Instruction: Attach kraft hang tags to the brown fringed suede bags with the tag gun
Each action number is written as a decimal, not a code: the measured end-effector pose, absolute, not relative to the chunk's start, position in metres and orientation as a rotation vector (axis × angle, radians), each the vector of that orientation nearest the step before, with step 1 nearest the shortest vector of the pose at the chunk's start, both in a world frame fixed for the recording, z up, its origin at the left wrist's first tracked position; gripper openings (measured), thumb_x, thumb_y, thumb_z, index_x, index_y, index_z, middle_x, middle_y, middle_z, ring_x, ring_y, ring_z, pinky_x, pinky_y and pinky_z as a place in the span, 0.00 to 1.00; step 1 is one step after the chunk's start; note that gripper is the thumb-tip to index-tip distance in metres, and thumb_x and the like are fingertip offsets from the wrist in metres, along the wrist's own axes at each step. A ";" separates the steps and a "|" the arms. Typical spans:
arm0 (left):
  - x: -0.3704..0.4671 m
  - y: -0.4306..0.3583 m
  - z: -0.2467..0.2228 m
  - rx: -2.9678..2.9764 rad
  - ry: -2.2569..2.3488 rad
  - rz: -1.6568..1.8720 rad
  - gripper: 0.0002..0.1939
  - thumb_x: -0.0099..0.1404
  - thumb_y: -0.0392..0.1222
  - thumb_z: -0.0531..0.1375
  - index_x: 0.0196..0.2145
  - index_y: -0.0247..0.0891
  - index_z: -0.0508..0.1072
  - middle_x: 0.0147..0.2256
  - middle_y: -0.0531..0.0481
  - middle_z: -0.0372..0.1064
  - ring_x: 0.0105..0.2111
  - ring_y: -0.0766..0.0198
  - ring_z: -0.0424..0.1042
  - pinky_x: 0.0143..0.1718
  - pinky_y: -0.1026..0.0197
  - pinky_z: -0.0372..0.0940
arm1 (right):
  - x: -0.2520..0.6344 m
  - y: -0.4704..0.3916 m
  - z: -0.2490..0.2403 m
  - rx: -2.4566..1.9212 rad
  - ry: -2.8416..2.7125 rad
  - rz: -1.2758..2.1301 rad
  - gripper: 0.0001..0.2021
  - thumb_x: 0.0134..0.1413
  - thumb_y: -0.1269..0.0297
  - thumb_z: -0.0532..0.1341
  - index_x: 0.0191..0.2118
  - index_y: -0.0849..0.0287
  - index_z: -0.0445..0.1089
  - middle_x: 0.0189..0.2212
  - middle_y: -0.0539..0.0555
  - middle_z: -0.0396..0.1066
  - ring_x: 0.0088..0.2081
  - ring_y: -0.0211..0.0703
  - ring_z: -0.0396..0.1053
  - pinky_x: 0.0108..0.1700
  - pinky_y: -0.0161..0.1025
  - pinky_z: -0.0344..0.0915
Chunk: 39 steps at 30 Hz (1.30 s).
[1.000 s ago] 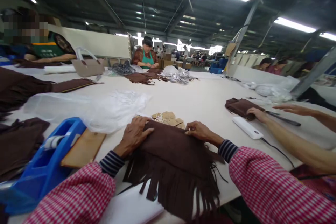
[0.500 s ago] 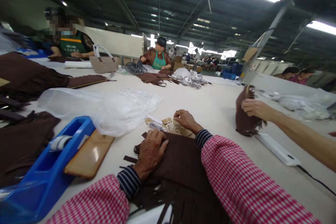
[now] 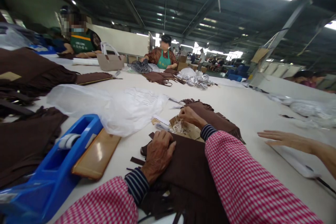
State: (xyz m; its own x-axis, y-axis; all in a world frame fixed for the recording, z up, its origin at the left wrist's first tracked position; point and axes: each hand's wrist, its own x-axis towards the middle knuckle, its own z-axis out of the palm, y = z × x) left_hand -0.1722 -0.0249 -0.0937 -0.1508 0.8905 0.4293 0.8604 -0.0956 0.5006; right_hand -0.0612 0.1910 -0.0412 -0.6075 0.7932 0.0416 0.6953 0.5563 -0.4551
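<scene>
A dark brown fringed bag (image 3: 194,161) lies flat in front of me. My left hand (image 3: 159,152) rests on its upper left part, fingers bent and thumb apart. Beyond the bag's top edge, my right hand (image 3: 189,116) pinches at a bunch of white strings (image 3: 177,127); its fingertips partly hide what they hold. The strings lie on brown paper tags (image 3: 193,132). A white slip (image 3: 161,120) and small clear packets are beside them. Just behind my right hand lies another brown fringed piece (image 3: 216,117).
A blue tape dispenser (image 3: 52,175) and an amber-backed phone (image 3: 97,154) sit to the left. Filmy white bags (image 3: 118,108) lie beyond them, with brown bags (image 3: 28,73) at far left. A co-worker's hand (image 3: 286,138) is over a white corded device (image 3: 294,161) at right.
The co-worker on the right has let go of a brown fringed piece, which now lies behind my right hand. That hand is now open over the white device. My hands stay nearly in place.
</scene>
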 end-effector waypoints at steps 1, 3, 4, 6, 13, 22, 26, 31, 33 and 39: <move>-0.173 -0.025 -0.094 2.004 2.076 1.121 0.03 0.69 0.39 0.59 0.36 0.41 0.68 0.39 0.49 0.68 0.43 0.54 0.65 0.44 0.53 0.63 | -0.054 0.191 -0.037 -1.207 -2.515 0.646 0.06 0.48 0.71 0.59 0.25 0.64 0.72 0.22 0.53 0.72 0.25 0.38 0.66 0.25 0.32 0.55; -0.174 -0.023 -0.095 1.977 2.068 1.168 0.03 0.68 0.38 0.60 0.36 0.41 0.68 0.38 0.49 0.68 0.43 0.54 0.65 0.44 0.53 0.62 | -0.042 0.191 -0.027 -1.152 -2.441 0.760 0.07 0.48 0.69 0.59 0.25 0.64 0.72 0.20 0.51 0.70 0.22 0.36 0.63 0.22 0.31 0.53; -0.175 -0.023 -0.095 1.968 2.064 1.184 0.03 0.68 0.38 0.60 0.35 0.41 0.68 0.38 0.49 0.68 0.43 0.54 0.66 0.44 0.53 0.62 | -0.036 0.190 -0.022 -1.133 -2.407 0.809 0.07 0.47 0.68 0.59 0.25 0.64 0.72 0.20 0.51 0.70 0.21 0.36 0.63 0.21 0.31 0.53; -0.177 -0.021 -0.097 1.964 2.045 1.209 0.04 0.68 0.38 0.59 0.35 0.41 0.68 0.38 0.50 0.69 0.42 0.54 0.66 0.44 0.52 0.62 | -0.029 0.187 -0.014 -1.096 -2.352 0.888 0.05 0.44 0.69 0.60 0.23 0.63 0.71 0.18 0.51 0.69 0.21 0.36 0.64 0.21 0.30 0.55; -0.181 -0.017 -0.094 1.936 2.027 1.243 0.03 0.68 0.39 0.58 0.34 0.41 0.68 0.38 0.49 0.70 0.44 0.54 0.67 0.46 0.52 0.62 | -0.027 0.166 0.005 -0.946 -2.232 1.035 0.06 0.37 0.74 0.65 0.28 0.63 0.74 0.22 0.50 0.72 0.25 0.36 0.68 0.27 0.32 0.64; -0.203 -0.009 -0.065 1.848 2.034 1.339 0.05 0.66 0.41 0.58 0.38 0.41 0.73 0.40 0.48 0.73 0.42 0.55 0.71 0.45 0.54 0.63 | -0.023 0.144 0.031 -0.774 -1.874 1.258 0.12 0.40 0.64 0.70 0.35 0.63 0.78 0.26 0.52 0.75 0.26 0.36 0.67 0.23 0.31 0.56; -0.207 -0.009 -0.039 1.724 1.797 1.384 0.16 0.65 0.46 0.61 0.48 0.39 0.75 0.34 0.52 0.73 0.31 0.61 0.70 0.36 0.59 0.63 | -0.032 0.123 0.035 -0.720 -2.071 1.220 0.08 0.40 0.66 0.69 0.31 0.63 0.79 0.22 0.51 0.73 0.25 0.37 0.66 0.23 0.31 0.56; -0.207 -0.015 -0.010 1.607 1.403 1.470 0.13 0.64 0.48 0.62 0.39 0.35 0.79 0.28 0.52 0.73 0.27 0.65 0.69 0.30 0.63 0.62 | -0.056 0.082 0.045 -0.346 -2.166 1.364 0.06 0.46 0.66 0.69 0.31 0.63 0.78 0.26 0.51 0.74 0.30 0.38 0.69 0.34 0.35 0.66; -0.210 -0.019 0.000 1.528 1.391 1.545 0.13 0.64 0.47 0.62 0.30 0.34 0.78 0.25 0.51 0.73 0.24 0.66 0.68 0.28 0.64 0.61 | -0.062 0.072 0.047 -0.342 -2.066 1.329 0.07 0.48 0.65 0.69 0.34 0.62 0.78 0.28 0.50 0.74 0.31 0.38 0.69 0.34 0.35 0.66; -0.224 -0.025 0.017 1.412 1.307 1.595 0.14 0.63 0.49 0.63 0.27 0.34 0.77 0.23 0.50 0.73 0.22 0.68 0.68 0.25 0.65 0.58 | -0.065 0.065 0.037 -0.408 -1.993 1.586 0.24 0.50 0.58 0.70 0.54 0.56 0.71 0.40 0.52 0.75 0.34 0.38 0.70 0.27 0.31 0.63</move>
State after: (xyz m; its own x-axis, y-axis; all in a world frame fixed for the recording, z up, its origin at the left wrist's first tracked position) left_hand -0.2237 -0.0253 0.0171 -0.2260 0.9144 0.3359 0.1491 -0.3083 0.9395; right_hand -0.0651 0.0654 0.0369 -0.8000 0.5532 0.2322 -0.1021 0.2558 -0.9613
